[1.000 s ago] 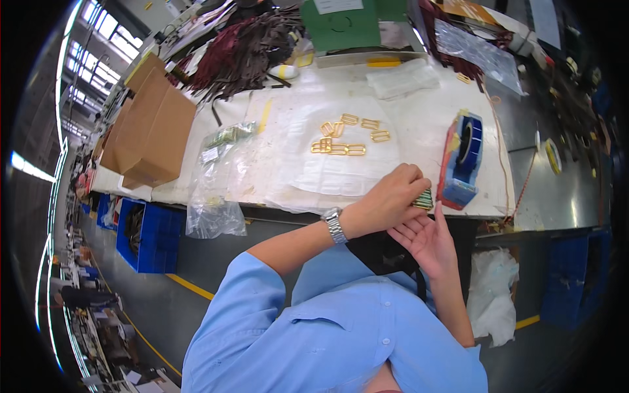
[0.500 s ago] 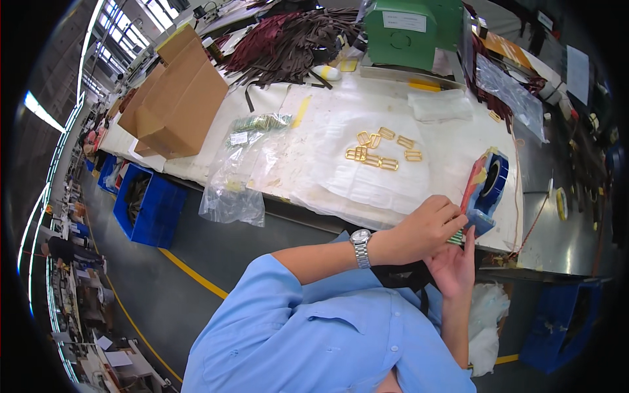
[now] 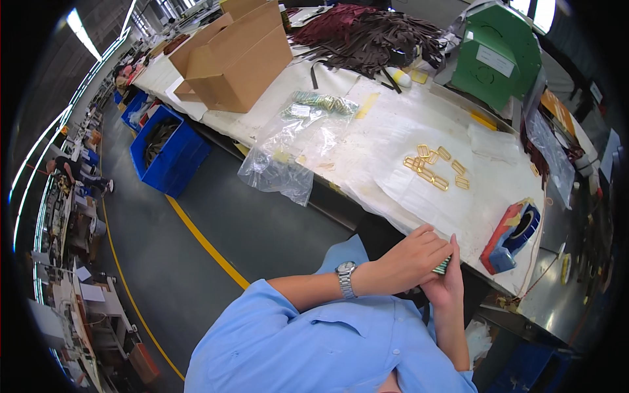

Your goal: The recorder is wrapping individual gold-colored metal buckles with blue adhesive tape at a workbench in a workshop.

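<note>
1. Left hand [image 3: 409, 261], wristwatch [image 3: 345, 278] at the wrist, fingers curled over a small green-and-metal piece [image 3: 442, 266] at the table's near edge [image 3: 393, 219].
2. Right hand [image 3: 447, 283] cups the same piece from below, fingers closed on it.
3. Tape dispenser [image 3: 512, 237], just beside the hands.
4. Gold buckles [image 3: 436, 167] on white sheeting, farther in.
5. Clear plastic bag [image 3: 288, 154] overhanging the edge.
6. Cardboard box [image 3: 232, 56], green machine [image 3: 501, 56], dark straps [image 3: 373, 33] at the back.
7. Blue bin [image 3: 167, 147] on open floor.
</note>
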`<act>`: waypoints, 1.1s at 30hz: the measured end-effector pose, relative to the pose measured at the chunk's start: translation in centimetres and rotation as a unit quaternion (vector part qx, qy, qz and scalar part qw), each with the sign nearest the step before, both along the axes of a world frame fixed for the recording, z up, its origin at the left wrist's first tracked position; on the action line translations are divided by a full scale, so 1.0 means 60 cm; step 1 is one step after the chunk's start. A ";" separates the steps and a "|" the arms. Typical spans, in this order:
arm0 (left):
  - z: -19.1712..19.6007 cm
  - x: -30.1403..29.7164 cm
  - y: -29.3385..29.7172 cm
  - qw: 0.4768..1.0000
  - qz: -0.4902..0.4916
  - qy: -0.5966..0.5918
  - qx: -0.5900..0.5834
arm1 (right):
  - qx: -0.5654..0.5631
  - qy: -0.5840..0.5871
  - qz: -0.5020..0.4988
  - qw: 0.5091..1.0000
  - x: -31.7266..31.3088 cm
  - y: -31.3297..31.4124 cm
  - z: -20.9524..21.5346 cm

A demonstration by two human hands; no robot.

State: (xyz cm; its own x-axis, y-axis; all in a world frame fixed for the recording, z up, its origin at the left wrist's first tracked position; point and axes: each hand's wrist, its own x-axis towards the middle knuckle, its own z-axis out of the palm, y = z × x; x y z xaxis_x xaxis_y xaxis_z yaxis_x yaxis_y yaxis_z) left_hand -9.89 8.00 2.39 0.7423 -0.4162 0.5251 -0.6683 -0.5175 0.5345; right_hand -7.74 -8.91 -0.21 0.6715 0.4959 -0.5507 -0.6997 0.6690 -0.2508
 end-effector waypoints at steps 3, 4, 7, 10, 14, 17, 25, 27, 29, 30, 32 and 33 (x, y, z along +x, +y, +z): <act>0.009 -0.040 0.035 0.996 0.088 -0.008 -0.034 | -0.035 -0.020 0.024 0.999 0.008 0.045 -0.005; 0.014 -0.051 0.047 0.987 0.148 -0.047 -0.047 | -0.019 -0.024 0.051 0.998 0.011 0.061 -0.004; 0.013 -0.078 0.092 0.974 0.212 -0.024 -0.071 | -0.036 -0.022 0.087 0.995 0.008 0.133 0.031; 0.014 -0.100 0.134 0.960 0.268 -0.038 -0.068 | -0.069 -0.028 0.155 0.985 0.015 0.189 0.032; 0.011 -0.121 0.192 0.947 0.304 -0.054 -0.091 | -0.076 -0.085 0.250 0.962 0.015 0.258 0.053; 0.008 -0.130 0.221 0.934 0.334 -0.084 -0.100 | -0.074 -0.113 0.295 0.946 0.019 0.296 0.068; -0.008 -0.161 0.289 0.767 0.246 0.112 -0.582 | -0.018 -0.146 0.492 0.858 0.038 0.379 0.136; -0.030 -0.180 0.331 0.728 0.260 0.093 -0.627 | -0.066 -0.189 0.537 0.819 0.046 0.382 0.130; -0.033 -0.191 0.370 0.694 0.241 0.056 -0.676 | -0.376 -0.763 0.388 0.355 0.038 0.390 0.129; -0.041 -0.199 0.391 0.696 0.262 0.044 -0.667 | -0.366 -0.868 0.239 0.233 0.038 0.405 0.107; -0.055 -0.212 0.428 0.674 0.295 0.043 -0.675 | -0.358 -0.902 0.183 0.159 0.032 0.457 0.083; -0.060 -0.219 0.440 0.666 0.308 0.043 -0.678 | -0.343 -0.927 0.127 0.082 0.029 0.484 0.076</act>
State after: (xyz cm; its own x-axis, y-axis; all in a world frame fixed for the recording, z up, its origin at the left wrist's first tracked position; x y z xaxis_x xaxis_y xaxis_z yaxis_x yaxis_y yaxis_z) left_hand -23.01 34.40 -1.21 0.6046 0.7948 0.0516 -0.4888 0.3190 0.8120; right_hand -6.02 20.12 4.38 -0.0670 0.9029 0.4246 0.9972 0.0745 -0.0009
